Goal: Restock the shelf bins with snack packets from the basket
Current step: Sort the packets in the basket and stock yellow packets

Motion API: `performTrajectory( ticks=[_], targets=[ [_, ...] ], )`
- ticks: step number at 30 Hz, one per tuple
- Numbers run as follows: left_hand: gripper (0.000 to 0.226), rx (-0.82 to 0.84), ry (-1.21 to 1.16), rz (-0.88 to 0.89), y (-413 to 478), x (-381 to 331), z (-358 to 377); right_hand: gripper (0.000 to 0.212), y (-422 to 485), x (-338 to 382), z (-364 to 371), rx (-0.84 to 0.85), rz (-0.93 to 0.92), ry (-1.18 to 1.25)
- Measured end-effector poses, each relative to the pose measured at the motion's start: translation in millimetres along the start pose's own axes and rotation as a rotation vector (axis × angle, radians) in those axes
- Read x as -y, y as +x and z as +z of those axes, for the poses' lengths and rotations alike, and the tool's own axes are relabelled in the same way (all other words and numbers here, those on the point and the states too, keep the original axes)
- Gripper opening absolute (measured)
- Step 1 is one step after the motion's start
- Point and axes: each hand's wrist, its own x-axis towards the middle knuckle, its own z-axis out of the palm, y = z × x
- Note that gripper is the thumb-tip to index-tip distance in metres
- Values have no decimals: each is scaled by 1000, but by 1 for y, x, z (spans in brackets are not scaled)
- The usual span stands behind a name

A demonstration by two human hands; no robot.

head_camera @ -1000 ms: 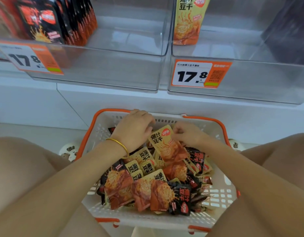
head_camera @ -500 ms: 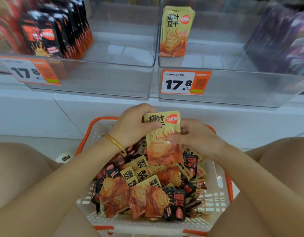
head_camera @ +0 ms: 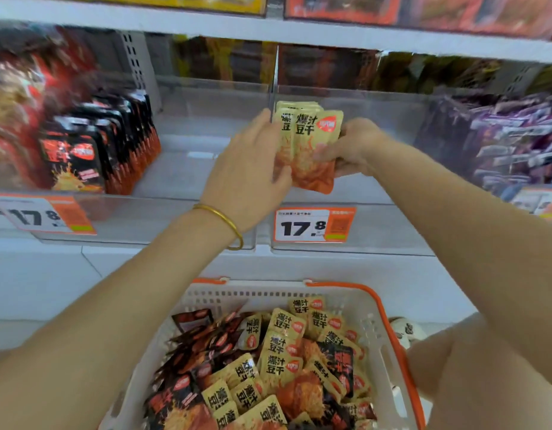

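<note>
Holding two packets (head_camera: pixel 315 144): left hand (head_camera: pixel 246 172), right hand (head_camera: pixel 352 147).

an orange-and-white price tag (head_camera: pixel 314 225) reads 17.8 beside a square code, a second tag (head_camera: pixel 45 215) far to its left shows the same figure (blurred and tilted), and a third tag (head_camera: pixel 541 203) is cut off at the right edge. a thin gold bangle (head_camera: pixel 220 223) sits between the first two tags, while blurred purple packets (head_camera: pixel 510 144) crowd the right side under a white upper shelf board (head_camera: pixel 206 24). behind stands a perforated grey upright (head_camera: pixel 132 57), and below the tags runs a plain white base panel (head_camera: pixel 144 274).
</note>
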Motion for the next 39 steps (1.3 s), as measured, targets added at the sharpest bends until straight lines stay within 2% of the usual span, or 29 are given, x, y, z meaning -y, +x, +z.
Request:
performTrajectory(
  ticks=[3, 5, 8, 11, 16, 23, 28, 30, 33, 34, 36, 39],
  targets=[
    [62, 17, 52, -4, -2, 5, 11, 43, 38, -11, 18, -15, -52, -251],
    [62, -12, 71, 15, -5, 7, 16, 49, 57, -14, 21, -106, -90, -451],
    [63, -44, 82, 22, -7, 7, 19, 42, 76, -22, 23, -230, -103, -551],
    [65, -53, 78, 26, -7, 8, 20, 34, 89, -25, 28, -239, -61, -484],
    [69, -38, 66, 19, -7, 8, 20, 44, 103, -21, 35, -348, -45, -424],
    [66, -39, 65, 17, -9, 8, 18, 55, 100, -21, 32, -299, 42, -277],
    [59, -153, 35, 33, -29, 3, 13, 56, 69, -14, 14, -286, 33, -277],
    [54, -222, -6, 62, -45, 0, 8, 54, 44, -7, 6, -291, -11, -313],
    [45, -246, -31, 125, -79, 0, 5, 33, -17, 1, 4, -319, -256, -337],
    [43, -210, -23, 145, -91, 3, 7, 26, -45, 0, 8, -266, -347, -320],
    [40, -67, 22, 154, -113, 11, 15, 22, -98, -10, 24, -50, -444, -301],
    [39, 166, 52, 17, -135, 24, 30, 11, -128, -58, 63, 355, -349, -456]
  ],
)
